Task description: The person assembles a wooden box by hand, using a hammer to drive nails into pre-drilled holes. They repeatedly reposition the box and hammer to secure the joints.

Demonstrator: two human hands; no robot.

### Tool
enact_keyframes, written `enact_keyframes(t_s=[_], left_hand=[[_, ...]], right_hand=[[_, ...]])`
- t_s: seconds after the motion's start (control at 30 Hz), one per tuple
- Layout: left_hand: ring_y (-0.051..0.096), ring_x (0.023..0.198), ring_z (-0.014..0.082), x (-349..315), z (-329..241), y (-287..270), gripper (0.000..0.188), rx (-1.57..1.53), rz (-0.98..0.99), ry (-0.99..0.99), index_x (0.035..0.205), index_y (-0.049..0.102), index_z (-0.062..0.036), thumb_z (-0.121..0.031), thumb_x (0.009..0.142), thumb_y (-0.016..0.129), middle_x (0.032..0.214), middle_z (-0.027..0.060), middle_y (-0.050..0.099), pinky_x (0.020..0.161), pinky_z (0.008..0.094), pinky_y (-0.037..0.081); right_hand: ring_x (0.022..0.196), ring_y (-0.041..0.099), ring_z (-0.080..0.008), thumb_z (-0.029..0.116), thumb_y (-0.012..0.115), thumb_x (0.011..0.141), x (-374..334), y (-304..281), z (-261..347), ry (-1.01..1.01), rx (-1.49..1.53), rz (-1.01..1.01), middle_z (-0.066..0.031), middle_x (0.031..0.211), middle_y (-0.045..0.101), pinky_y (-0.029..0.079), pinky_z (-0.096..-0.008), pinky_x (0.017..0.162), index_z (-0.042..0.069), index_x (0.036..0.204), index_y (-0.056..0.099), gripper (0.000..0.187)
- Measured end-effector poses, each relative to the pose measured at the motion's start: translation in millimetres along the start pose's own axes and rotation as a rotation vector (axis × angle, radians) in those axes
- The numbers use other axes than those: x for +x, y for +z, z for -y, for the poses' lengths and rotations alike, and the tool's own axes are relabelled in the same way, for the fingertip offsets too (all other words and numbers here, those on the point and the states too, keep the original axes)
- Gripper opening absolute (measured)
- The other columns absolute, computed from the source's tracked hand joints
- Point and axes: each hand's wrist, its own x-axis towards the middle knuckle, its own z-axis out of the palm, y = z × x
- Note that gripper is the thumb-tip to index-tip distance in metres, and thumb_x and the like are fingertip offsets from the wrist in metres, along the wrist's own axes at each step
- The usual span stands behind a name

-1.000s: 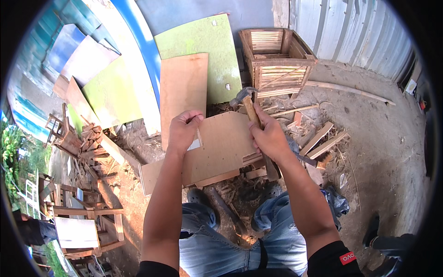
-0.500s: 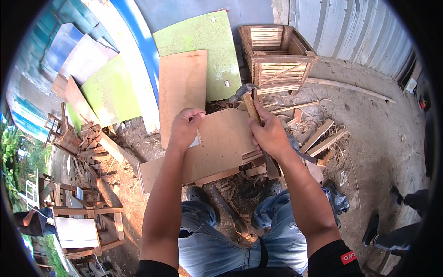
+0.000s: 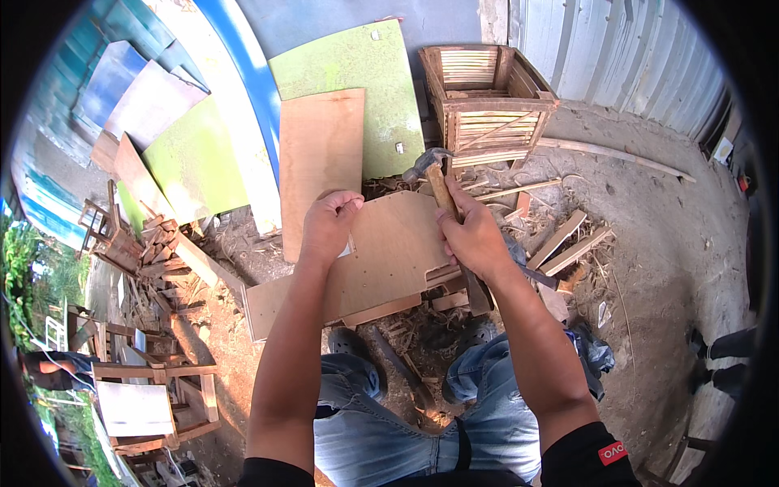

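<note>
My right hand [image 3: 475, 239] is wrapped round the wooden handle of a claw hammer [image 3: 441, 188], its metal head up and tilted left above the far edge of a plywood panel. A dark flat piece [image 3: 477, 294] shows below that hand; I cannot tell what it is. My left hand [image 3: 331, 223] is closed in a pinch over the far left part of the panel; whatever sits between its fingertips is too small to make out. The plywood panel [image 3: 381, 276] lies across wooden pieces in front of my feet, with small dark nail-like dots and a notched right edge.
A slatted wooden crate [image 3: 495, 105] stands at the back right. Green board [image 3: 389, 77] and brown board [image 3: 320, 154] lean at the back. Timber strips [image 3: 560, 239] and shavings litter the ground. A wooden frame [image 3: 154, 369] stands left; another person's legs [image 3: 726, 361] are at the right.
My left hand has shifted very slightly to the right; my right hand and the hammer look almost still. At both side edges, other people have moved.
</note>
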Motion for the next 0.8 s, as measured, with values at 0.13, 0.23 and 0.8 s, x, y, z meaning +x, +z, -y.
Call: enact_keyframes(t_s=[0.13, 0.23, 0.8], left_hand=[[0.067, 0.088, 0.0222, 0, 0, 0, 0.022, 0.027, -0.005, 0.005, 0.102, 0.074, -0.0024, -0.021, 0.092, 0.069, 0.102, 0.0122, 0.07, 0.082, 0.0324, 0.052], [0.067, 0.088, 0.0229, 1, 0, 0, 0.022, 0.032, -0.005, -0.007, 0.101, 0.074, -0.0022, -0.021, 0.092, 0.069, 0.103, 0.0122, 0.07, 0.082, 0.0329, 0.052], [0.064, 0.084, 0.0111, 8, 14, 2, 0.021, -0.071, 0.041, -0.059, 0.102, 0.073, 0.0011, -0.017, 0.091, 0.073, 0.094, 0.0049, 0.07, 0.077, 0.0254, 0.05]], right_hand=[[0.051, 0.05, -0.01, 0.014, 0.056, 0.1, 0, -1, -1, -0.004, 0.014, 0.017, -0.0017, 0.066, 0.054, 0.046, -0.0283, 0.047, 0.009, 0.157, 0.029, 0.064], [0.051, 0.05, -0.0099, 0.014, 0.055, 0.1, 2, 0, -3, -0.003, 0.018, 0.018, -0.0015, 0.066, 0.054, 0.046, -0.0283, 0.047, 0.01, 0.157, 0.03, 0.063], [0.094, 0.067, -0.0421, 0.011, 0.064, 0.091, -8, 25, 19, -0.568, -0.437, 0.055, -0.0283, 0.112, 0.066, 0.054, -0.0429, 0.083, 0.02, 0.15, 0.045, 0.062]])
